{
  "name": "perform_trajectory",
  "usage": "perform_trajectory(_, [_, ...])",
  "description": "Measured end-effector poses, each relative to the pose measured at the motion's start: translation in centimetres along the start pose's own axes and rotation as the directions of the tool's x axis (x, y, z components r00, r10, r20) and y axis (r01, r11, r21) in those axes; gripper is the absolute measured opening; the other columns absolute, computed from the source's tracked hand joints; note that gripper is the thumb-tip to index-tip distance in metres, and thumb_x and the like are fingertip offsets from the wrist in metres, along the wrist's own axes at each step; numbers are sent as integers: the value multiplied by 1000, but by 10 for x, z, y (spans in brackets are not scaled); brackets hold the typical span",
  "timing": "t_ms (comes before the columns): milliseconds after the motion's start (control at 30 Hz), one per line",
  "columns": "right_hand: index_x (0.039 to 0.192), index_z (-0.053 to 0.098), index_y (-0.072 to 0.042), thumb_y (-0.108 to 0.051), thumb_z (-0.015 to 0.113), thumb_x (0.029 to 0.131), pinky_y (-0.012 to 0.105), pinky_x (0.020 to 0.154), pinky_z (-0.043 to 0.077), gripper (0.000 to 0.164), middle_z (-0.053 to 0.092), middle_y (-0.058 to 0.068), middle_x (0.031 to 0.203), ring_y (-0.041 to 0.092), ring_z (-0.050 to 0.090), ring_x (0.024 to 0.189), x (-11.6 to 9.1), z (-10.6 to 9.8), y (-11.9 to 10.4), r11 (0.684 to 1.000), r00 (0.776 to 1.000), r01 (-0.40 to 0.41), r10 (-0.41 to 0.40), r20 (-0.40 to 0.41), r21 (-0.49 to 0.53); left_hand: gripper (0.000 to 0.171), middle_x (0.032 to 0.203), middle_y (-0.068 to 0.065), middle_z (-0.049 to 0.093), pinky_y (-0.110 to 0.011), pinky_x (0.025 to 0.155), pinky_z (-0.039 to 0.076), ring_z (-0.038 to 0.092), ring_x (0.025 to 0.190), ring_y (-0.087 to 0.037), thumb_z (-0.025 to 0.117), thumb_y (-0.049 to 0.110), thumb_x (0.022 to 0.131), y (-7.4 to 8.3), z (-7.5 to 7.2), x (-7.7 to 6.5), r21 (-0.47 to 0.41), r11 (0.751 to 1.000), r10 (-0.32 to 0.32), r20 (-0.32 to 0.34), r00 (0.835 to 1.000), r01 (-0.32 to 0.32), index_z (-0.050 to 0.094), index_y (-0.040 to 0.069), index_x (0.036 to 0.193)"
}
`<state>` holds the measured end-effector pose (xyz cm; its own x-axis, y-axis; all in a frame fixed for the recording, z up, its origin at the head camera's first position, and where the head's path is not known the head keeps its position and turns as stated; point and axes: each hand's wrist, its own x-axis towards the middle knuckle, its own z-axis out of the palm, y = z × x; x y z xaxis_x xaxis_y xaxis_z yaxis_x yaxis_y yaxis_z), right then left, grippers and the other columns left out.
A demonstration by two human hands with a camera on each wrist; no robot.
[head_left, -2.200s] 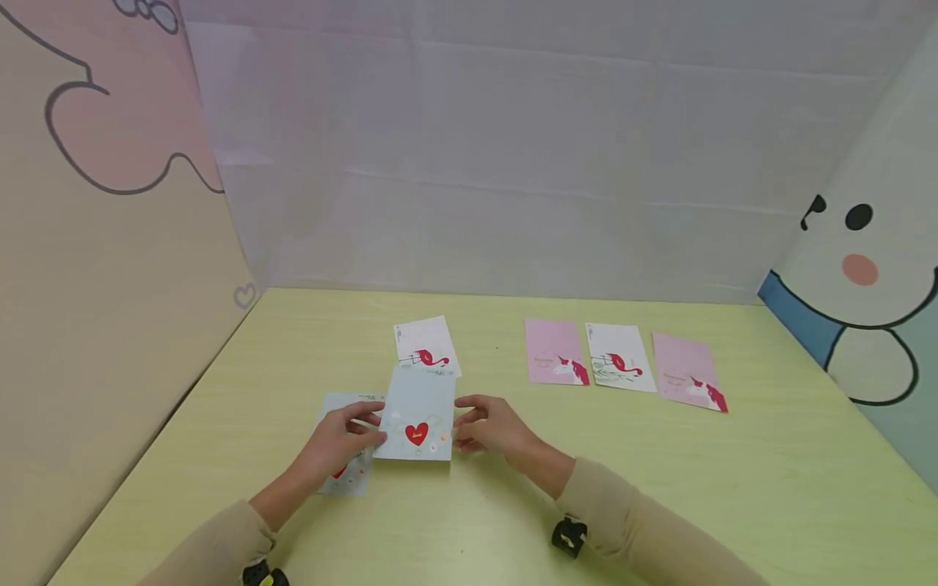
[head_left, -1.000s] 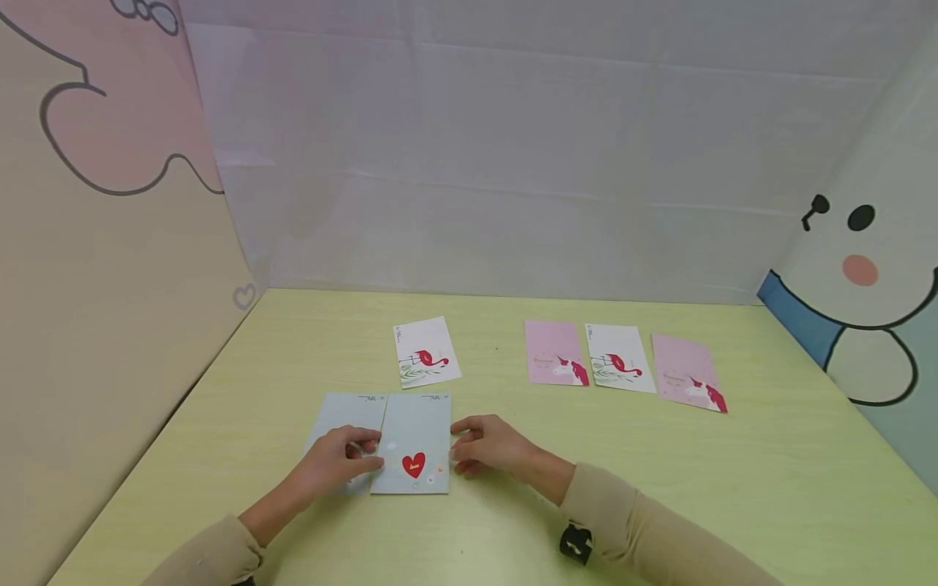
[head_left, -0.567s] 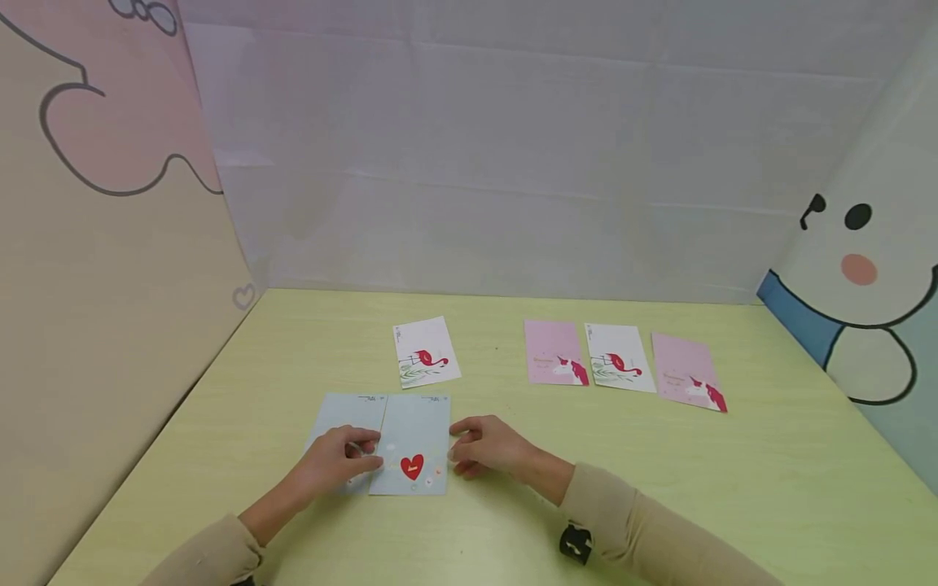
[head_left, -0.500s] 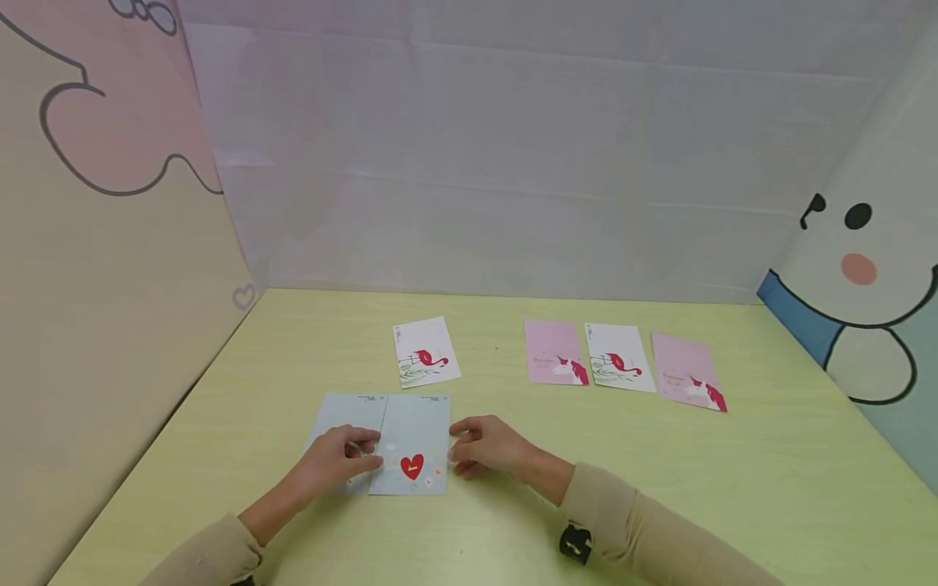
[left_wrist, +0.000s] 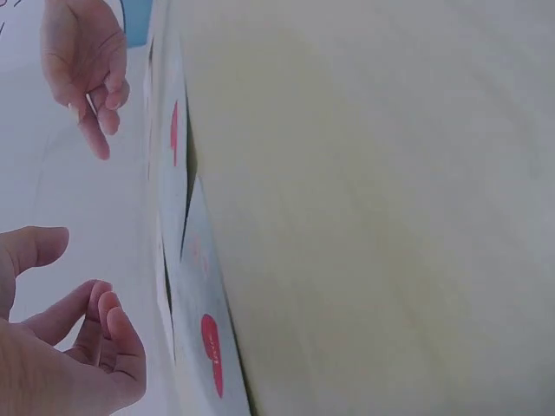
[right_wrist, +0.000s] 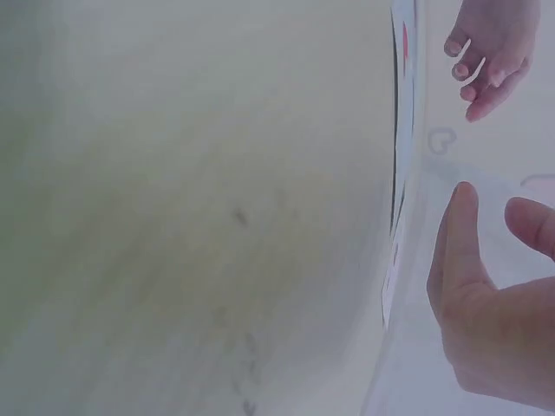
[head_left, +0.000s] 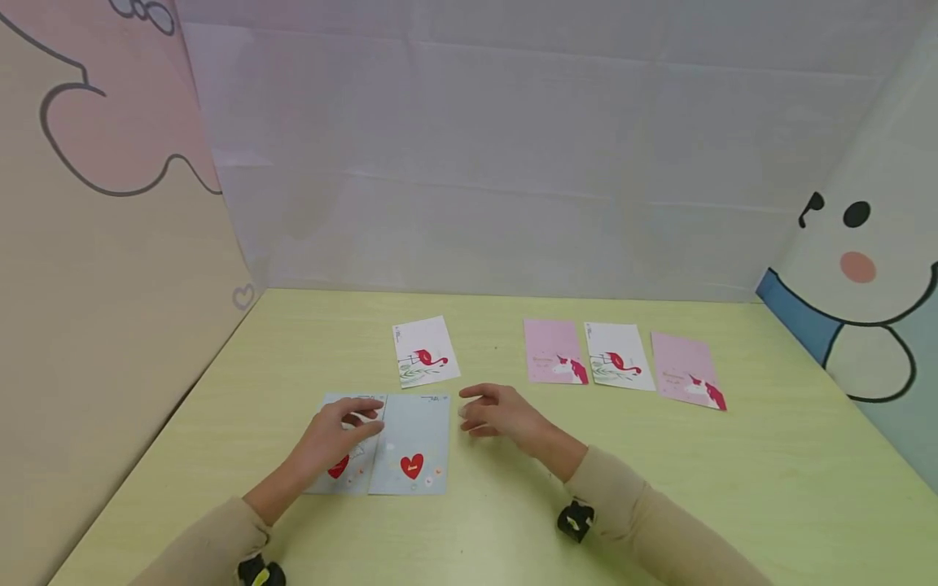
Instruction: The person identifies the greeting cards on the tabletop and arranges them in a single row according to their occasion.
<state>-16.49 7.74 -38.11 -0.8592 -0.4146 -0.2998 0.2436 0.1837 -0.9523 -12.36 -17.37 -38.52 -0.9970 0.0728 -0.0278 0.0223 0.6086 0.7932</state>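
Observation:
Two pale blue cards with red hearts lie side by side on the table, the left heart card and the right heart card. Over the left one hovers my left hand, fingers loosely bent and nothing between them; it hides part of that card. In the left wrist view, a gap shows between thumb and fingers of the left hand. My right hand is in the air just right of the right heart card, also holding nothing. Its fingers reach forward, thumb apart, in the right wrist view.
A white flamingo card lies behind the heart cards. Farther right, a pink unicorn card, another flamingo card and a second pink unicorn card stand in a row. Printed cloth walls surround the yellow table.
The right heart card was lowered from both hands and laid beside the left one. Since then both hands have let go and lifted away, the right one slightly rightward.

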Motion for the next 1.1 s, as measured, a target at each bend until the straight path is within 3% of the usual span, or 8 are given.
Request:
perform_trajectory(133, [121, 45, 8, -8, 55, 86, 33, 77, 48, 40, 54, 22, 107, 24, 58, 89, 8, -7, -2, 998, 999, 37, -35, -42, 48, 42, 109, -11, 54, -32, 72, 47, 50, 96, -27, 59, 30, 85, -10, 3, 20, -99, 995, 25, -33, 999, -28, 54, 6, 119])
perform_trajectory(233, [122, 44, 8, -6, 54, 86, 33, 80, 46, 40, 52, 22, 110, 25, 57, 93, 16, -12, -4, 994, 995, 51, -43, -86, 100, 52, 122, -9, 47, -34, 82, 45, 46, 106, -26, 56, 40, 85, -23, 9, 37, -218, 976, -9, -28, 1000, 3, 47, 10, 126])
perform_trajectory(333, [124, 42, 8, -5, 53, 87, 34, 84, 44, 41, 49, 22, 116, 28, 53, 100, 24, -15, -7, 984, 991, 55, -33, -131, 167, 62, 133, -11, 36, -38, 90, 39, 40, 115, -27, 50, 45, 86, -22, 11, 47, -323, 945, -50, 14, 999, 52, 35, 9, 134])
perform_trajectory(433, [127, 40, 6, -7, 52, 88, 34, 88, 41, 43, 44, 20, 124, 29, 48, 108, 32, -18, -11, 976, 986, 49, -13, -169, 214, 64, 138, -16, 25, -41, 96, 32, 28, 123, -31, 45, 40, 90, -5, 9, 51, -444, 886, -118, 54, 992, 129, 24, 3, 137])
perform_trajectory(633, [133, 32, 1, -13, 48, 90, 36, 94, 34, 48, 33, 17, 134, 30, 36, 119, 45, -18, -16, 956, 987, 28, 20, -161, 292, 57, 142, -20, 13, -41, 102, 18, 12, 129, -33, 37, 23, 95, 17, 6, 59, -636, 733, -222, 110, 969, 240, 12, -6, 138])
perform_trajectory(800, [136, 24, 1, -17, 46, 91, 39, 97, 30, 53, 25, 22, 137, 33, 29, 123, 53, -17, -18, 935, 988, -1, 55, -142, 355, 53, 143, -22, 4, -39, 104, 13, 7, 130, -32, 32, 21, 96, 21, 9, 71, -679, 662, -299, 149, 942, 318, 11, -5, 138])
perform_trajectory(900, [136, 24, 1, -20, 47, 91, 38, 96, 32, 54, 25, 24, 136, 35, 29, 122, 58, -15, -20, 927, 984, -42, 104, -148, 374, 54, 142, -24, 3, -39, 103, 14, 6, 130, -32, 33, 23, 96, 24, 11, 77, -668, 649, -348, 166, 923, 365, 13, -1, 139])
perform_trajectory(1100, [136, 27, -2, -24, 47, 91, 38, 94, 34, 54, 29, 27, 132, 34, 35, 119, 64, -13, -24, 930, 975, -88, 154, -159, 357, 49, 142, -23, 7, -39, 102, 20, 13, 129, -31, 32, 25, 97, 25, 13, 83, -620, 667, -381, 192, 904, 413, 19, 8, 141])
